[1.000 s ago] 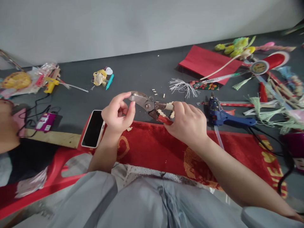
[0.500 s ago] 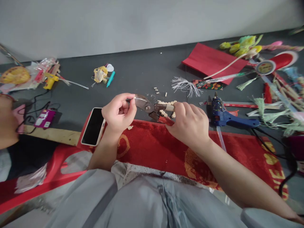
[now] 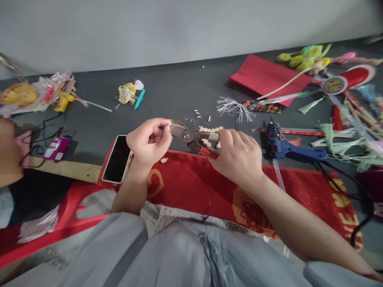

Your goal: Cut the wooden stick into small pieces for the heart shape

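Observation:
My right hand [image 3: 239,153] is wrapped round the handles of a pair of pruning shears [image 3: 186,136], whose curved blades point left. At the blade tip, the thumb and forefinger of my left hand [image 3: 151,139] pinch a tiny whitish piece [image 3: 168,124], mostly hidden by the fingers. Small cream-coloured bead-like clusters [image 3: 206,142] lie on the dark table just behind the shears. Several short white cut pieces [image 3: 196,113] are scattered farther back. Another pale piece [image 3: 164,160] rests on the red towel [image 3: 191,179] below my hands.
Left of my wrist lies a phone [image 3: 117,159]. A blue glue gun [image 3: 278,143] with its cord is at my right, near white string [image 3: 235,108] and red paper [image 3: 266,75]. Another person's arm [image 3: 10,153] is at far left, by a yellow glue gun [image 3: 63,101].
Both hands and the shears stay almost in place. My right hand has shifted very slightly left; the left hand keeps its pinch at the blade tip.

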The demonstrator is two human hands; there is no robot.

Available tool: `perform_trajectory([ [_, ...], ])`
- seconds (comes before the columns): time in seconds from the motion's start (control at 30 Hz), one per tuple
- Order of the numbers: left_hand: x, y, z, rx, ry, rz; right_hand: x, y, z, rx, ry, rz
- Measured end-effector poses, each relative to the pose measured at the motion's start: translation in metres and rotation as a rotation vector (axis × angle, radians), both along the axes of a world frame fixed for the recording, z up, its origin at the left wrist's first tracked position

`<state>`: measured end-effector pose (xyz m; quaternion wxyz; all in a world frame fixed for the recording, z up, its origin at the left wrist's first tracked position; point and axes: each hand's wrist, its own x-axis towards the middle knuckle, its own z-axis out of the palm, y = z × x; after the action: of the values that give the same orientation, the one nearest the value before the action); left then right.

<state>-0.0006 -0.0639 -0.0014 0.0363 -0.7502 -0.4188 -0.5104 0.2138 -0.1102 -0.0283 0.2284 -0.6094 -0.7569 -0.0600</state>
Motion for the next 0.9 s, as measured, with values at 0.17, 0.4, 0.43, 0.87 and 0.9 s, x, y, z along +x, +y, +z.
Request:
perform_trajectory([
  [0.17, -0.0026, 0.0022, -0.0015, 0.005, 0.029, 0.006, -0.0001, 0.0005, -0.0014, 0.03, -0.039, -0.009],
  [0.4, -0.0029, 0.0033, -0.0008, -0.013, 0.006, -0.01, -0.0002, 0.0001, -0.001, 0.019, -0.027, -0.003],
  [0.43, -0.0026, 0.0033, -0.0003, -0.016, 0.009, 0.002, -0.0003, 0.0, -0.0009, 0.01, -0.02, -0.002],
  [0.87, 0.0006, 0.003, -0.004, -0.091, -0.012, 0.042, -0.002, -0.0008, -0.0005, -0.012, -0.047, 0.011],
  [0.9, 0.0008, 0.003, -0.0039, -0.092, -0.006, 0.052, -0.0023, -0.0007, -0.0002, -0.027, -0.036, 0.011],
])
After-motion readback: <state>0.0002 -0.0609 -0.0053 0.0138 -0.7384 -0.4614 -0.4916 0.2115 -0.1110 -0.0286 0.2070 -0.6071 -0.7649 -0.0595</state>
